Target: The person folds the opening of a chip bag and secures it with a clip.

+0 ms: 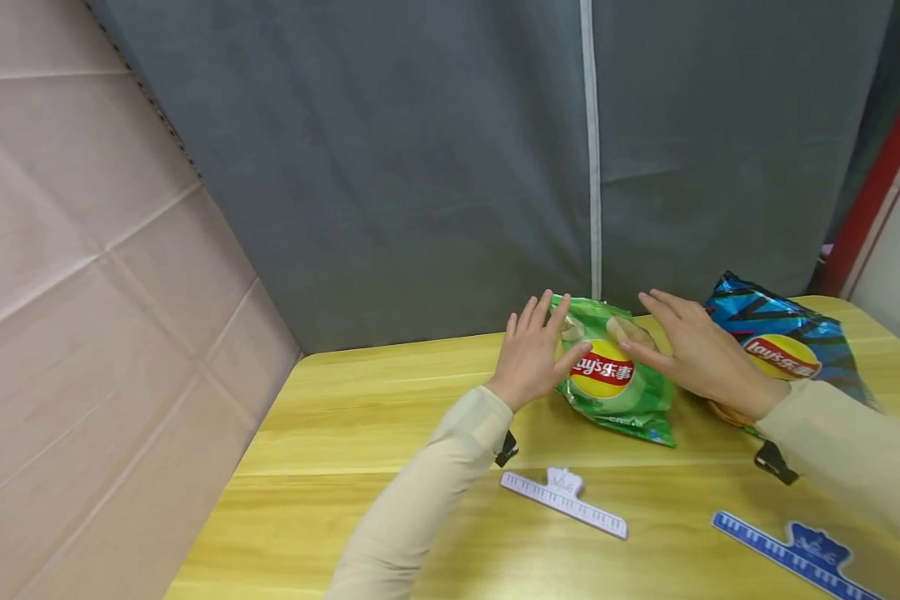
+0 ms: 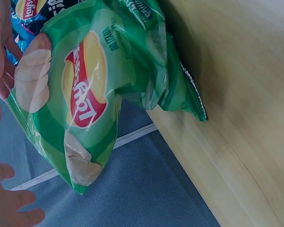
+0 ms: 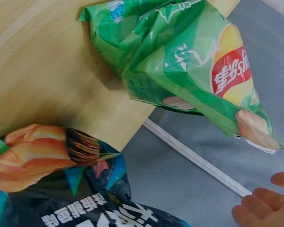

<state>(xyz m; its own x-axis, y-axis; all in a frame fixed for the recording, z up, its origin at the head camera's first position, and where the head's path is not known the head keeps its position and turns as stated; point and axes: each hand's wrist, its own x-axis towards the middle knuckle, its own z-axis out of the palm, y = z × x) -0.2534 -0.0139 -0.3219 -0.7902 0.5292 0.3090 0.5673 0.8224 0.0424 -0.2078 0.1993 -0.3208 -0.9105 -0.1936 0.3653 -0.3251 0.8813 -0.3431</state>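
Head view: green chip bag (image 1: 621, 404) between left hand (image 1: 531, 357) and right hand (image 1: 703, 350), fingers (image 1: 542, 310) of both straight, empty.

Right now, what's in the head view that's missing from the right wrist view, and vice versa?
Head only: the lavender clip, the blue clip and both sleeves.
Right wrist only: white lettering and a roasted-food picture shown clearly on the blue chip bag.
Both: the green chip bag, the blue bag, table, curtain, right hand and left hand, the left as mere fingertips in the wrist view.
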